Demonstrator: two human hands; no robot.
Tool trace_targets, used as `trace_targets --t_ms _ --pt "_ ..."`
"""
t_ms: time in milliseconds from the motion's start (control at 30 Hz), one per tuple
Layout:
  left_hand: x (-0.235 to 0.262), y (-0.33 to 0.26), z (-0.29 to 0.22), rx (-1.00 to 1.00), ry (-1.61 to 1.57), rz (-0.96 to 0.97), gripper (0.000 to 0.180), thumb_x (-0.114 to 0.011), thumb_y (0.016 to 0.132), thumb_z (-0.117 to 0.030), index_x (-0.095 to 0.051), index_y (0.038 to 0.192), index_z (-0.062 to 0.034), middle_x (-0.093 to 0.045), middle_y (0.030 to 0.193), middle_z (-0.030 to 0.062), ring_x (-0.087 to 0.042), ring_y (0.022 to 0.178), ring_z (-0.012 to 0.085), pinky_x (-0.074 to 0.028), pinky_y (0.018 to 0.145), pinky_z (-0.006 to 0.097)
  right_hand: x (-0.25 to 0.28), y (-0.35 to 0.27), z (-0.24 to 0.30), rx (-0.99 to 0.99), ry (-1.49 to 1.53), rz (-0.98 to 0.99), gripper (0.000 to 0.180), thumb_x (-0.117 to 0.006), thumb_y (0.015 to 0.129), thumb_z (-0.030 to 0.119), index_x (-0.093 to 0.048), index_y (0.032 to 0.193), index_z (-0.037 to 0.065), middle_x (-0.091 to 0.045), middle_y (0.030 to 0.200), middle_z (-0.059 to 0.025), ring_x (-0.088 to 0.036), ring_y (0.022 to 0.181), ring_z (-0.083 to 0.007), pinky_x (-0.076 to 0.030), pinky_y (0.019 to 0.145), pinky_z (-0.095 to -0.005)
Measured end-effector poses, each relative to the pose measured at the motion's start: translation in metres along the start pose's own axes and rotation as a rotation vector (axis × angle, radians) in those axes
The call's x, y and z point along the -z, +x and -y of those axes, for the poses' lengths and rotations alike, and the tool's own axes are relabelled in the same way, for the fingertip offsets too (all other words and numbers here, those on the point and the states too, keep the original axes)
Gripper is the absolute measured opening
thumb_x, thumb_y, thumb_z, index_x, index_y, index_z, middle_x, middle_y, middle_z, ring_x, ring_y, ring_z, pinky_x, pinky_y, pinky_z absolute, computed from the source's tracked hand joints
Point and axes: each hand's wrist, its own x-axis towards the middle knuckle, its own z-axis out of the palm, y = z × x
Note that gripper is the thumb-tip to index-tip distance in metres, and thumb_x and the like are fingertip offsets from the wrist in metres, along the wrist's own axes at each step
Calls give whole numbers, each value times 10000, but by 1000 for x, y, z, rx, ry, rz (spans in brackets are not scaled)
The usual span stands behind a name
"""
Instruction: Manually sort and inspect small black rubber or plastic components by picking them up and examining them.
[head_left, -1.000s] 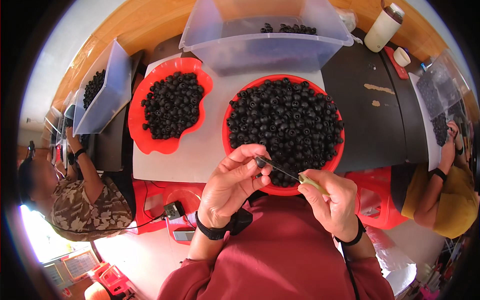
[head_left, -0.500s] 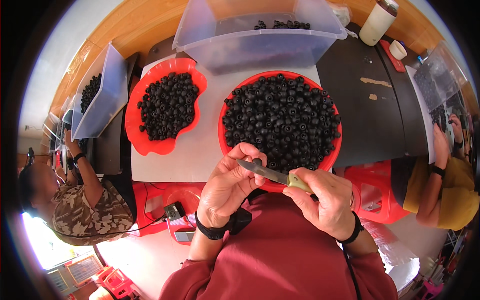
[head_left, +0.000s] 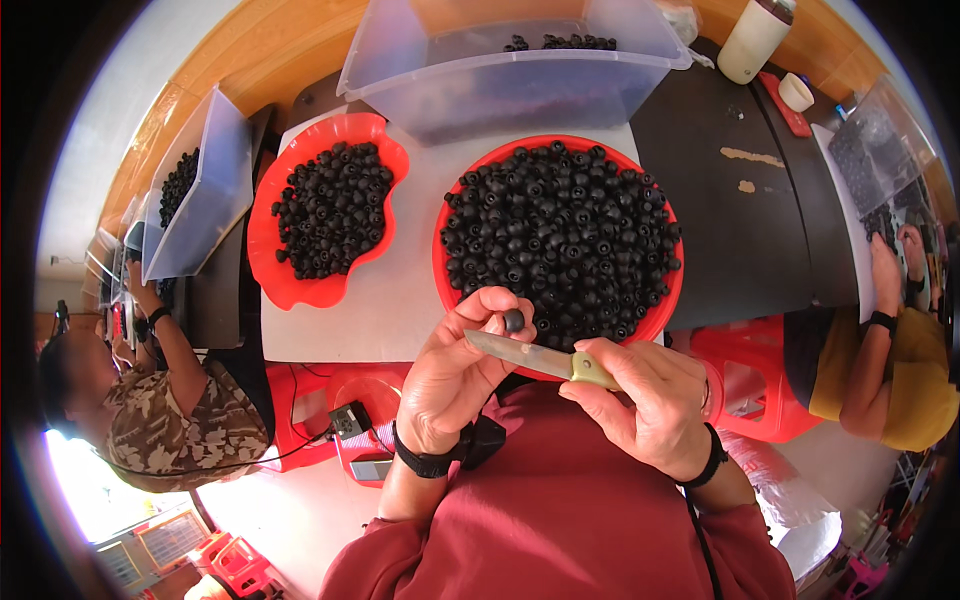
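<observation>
A small, round, matte-black piece point(head_left: 513, 320) is pinched at the fingertips of the left hand point(head_left: 455, 380), at the near rim of a round red plastic bowl point(head_left: 445, 285) heaped with identical pieces. The right hand point(head_left: 645, 405) grips a knife point(head_left: 530, 356) by its pale green handle, steel blade pointing left beneath the piece. Both wrists bend inward over the white desk point(head_left: 390, 310).
</observation>
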Motion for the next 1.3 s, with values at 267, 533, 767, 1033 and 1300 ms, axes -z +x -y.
trace_targets --t_ms 267,533,767,1033,1300 --pt "9 1 -2 24 -45 169 289 -656 878 -36 -563 1152 -25 -556 1006 74 -549 913 167 -480 883 293 -1 0 -2 -6 -16 -11 362 -828 742 251 -656 968 27 -577 661 -16 -551 503 -159 -434 454 -282" --pt "10 2 0 -8 10 151 223 -658 885 -41 -577 1092 -22 -546 1036 104 -558 858 154 -488 827 275 -1 0 -4 -26 -38 -9 360 -825 742 257 -659 969 31 -554 644 -12 -535 495 -156 -427 449 -287" --pt "3 -3 -4 -5 30 108 187 -628 895 17 -569 1069 -18 -541 998 94 -526 813 151 -461 792 265 -3 8 -12 -127 -163 -53 281 -798 776 222 -668 940 35 -552 636 -56 -535 503 -211 -424 462 -334" --pt "-2 -2 0 15 86 74 308 -615 915 8 -483 1191 -31 -573 1037 103 -507 813 153 -452 784 270 11 22 3 -459 430 154 285 -809 791 131 -677 1000 -12 -705 832 -68 -655 702 -88 -516 621 -232" --pt "-6 -2 8 80 119 77 346 -581 950 -44 -448 1269 -30 -606 1125 86 -598 1024 167 -478 902 318 -14 26 -3 -292 692 141 233 -715 863 51 -650 1077 -17 -720 919 -101 -707 788 -148 -556 664 -244"
